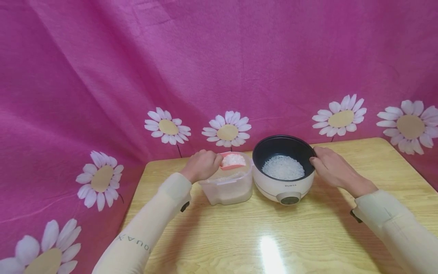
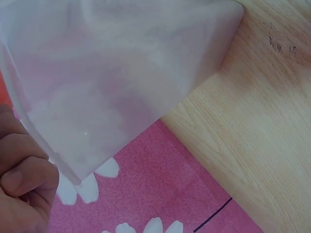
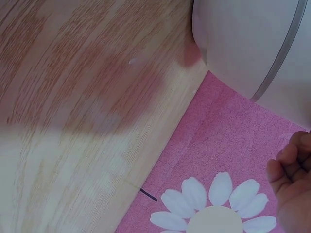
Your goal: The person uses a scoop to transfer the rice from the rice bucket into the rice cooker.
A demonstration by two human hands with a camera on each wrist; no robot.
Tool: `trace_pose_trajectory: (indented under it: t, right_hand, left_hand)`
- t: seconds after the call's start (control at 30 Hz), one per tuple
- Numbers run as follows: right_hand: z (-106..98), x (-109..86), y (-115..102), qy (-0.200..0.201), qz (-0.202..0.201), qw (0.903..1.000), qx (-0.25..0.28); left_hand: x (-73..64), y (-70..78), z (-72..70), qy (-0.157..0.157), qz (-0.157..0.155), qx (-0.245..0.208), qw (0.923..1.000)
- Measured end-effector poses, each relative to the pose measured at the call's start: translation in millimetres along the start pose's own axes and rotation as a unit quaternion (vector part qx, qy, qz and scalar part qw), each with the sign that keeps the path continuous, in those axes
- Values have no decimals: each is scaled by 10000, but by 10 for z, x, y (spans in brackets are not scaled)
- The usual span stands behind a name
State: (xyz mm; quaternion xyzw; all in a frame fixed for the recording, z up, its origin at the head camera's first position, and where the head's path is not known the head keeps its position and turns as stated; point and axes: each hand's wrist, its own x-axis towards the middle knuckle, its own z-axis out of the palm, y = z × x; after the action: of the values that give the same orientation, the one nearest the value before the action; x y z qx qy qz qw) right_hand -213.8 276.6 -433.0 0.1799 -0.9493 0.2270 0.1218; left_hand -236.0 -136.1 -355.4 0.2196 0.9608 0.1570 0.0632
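Observation:
My left hand (image 1: 202,166) grips a pink scoop (image 1: 235,166) heaped with white rice. The scoop is over the opening of a clear plastic container (image 1: 227,190), which holds more rice. In the left wrist view, curled fingers (image 2: 24,145) show beside the container's wall (image 2: 112,97). To the container's right stands a white electric cooking pot (image 1: 265,187) with a black inside and a layer of rice (image 1: 284,168) on its bottom. My right hand (image 1: 333,169) holds the pot at its right rim, thumb at the edge; the right wrist view catches its bent fingers (image 3: 289,162) near the white body.
Both vessels stand near the back edge of a light wooden table (image 1: 219,232). Behind it hangs a magenta cloth (image 1: 212,57) with large white daisies. A stray rice grain (image 3: 132,61) lies on the tabletop right of the pot. The pot's front carries a round knob (image 1: 290,199).

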Motion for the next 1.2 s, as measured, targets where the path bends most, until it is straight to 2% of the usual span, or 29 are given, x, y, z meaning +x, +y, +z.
trace_pose_trajectory:
  t: [0.53, 0.9, 1.2]
  right_hand:
    - [-13, -15, 5, -163, 196, 9996, 90]
    - [-18, -24, -10, -142, 172, 9997, 54]
    - [-10, -29, -4, -121, 149, 9998, 113]
  left_hand:
    - [53, 51, -67, 237, 135, 43, 9996]
    - [165, 158, -95, 307, 342, 146, 9988]
    - [260, 272, -98, 365, 392, 359, 9979]
